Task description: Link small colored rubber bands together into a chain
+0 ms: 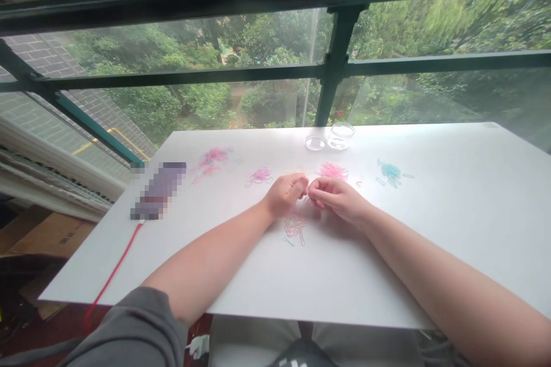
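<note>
My left hand (287, 194) and my right hand (338, 198) meet over the middle of the white table, fingertips nearly touching. Both are closed in a pinch; whatever they hold is too small to make out. Just below them lies a loose pile of thin pink and pale loops (294, 226), shaped like paper clips. Behind my right hand is a bright pink pile (333, 170). A purple pile (260, 175) sits to the left of my left hand, and a teal pile (391, 172) is off to the right.
A mixed pink and blue pile (215, 156) lies at the back left. A clear round jar (341, 136) and its lid (315, 143) stand at the table's far edge. On the left, a blurred-out phone-like object (159, 190) has a red cord (114, 272). Windows rise behind the table (451, 195).
</note>
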`<state>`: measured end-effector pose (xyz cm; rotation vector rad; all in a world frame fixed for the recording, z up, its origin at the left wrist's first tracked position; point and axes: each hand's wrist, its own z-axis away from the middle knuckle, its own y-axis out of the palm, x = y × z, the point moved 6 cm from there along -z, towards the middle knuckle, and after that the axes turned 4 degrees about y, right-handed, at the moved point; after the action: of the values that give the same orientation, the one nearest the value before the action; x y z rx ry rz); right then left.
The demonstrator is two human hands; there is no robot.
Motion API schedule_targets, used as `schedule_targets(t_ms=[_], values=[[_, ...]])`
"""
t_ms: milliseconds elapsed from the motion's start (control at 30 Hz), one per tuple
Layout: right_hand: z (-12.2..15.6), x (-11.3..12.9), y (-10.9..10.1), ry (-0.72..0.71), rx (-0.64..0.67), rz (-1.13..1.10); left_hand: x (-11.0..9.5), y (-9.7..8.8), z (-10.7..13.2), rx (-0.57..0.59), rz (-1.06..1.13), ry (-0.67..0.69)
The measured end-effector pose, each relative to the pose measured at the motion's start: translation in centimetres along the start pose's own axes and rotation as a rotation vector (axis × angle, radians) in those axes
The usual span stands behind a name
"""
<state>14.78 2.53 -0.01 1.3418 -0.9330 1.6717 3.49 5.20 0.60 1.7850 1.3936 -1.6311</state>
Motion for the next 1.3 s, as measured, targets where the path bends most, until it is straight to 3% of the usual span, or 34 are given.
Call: schedule_targets(t_ms=[333, 567, 867, 1133, 1300], values=[[0.5, -0.6, 1.3, 0.024, 0.055, 0.183, -0.1, -0.5, 0.3, -0.076, 0.056, 0.015], [0.4, -0.2, 0.7, 0.041, 0.049, 0.111, 0.1, -0.8, 0.4, -0.104, 0.082, 0.009], [0.4, 0.2, 0.2, -0.043, -0.069, 0.073, -0.7, -0.8, 0.6, -0.088, -0.059, 0.002], [-0.6, 0.2, -0.2, -0.078, -0.279, -0.068, -0.7, -0.3, 0.6, -0.046, -0.215, -0.055], [-1.3, -0.2, -0.1, -0.078, -0.283, -0.096, -0.1, -0.2, 0.6, -0.046, -0.216, -0.096]])
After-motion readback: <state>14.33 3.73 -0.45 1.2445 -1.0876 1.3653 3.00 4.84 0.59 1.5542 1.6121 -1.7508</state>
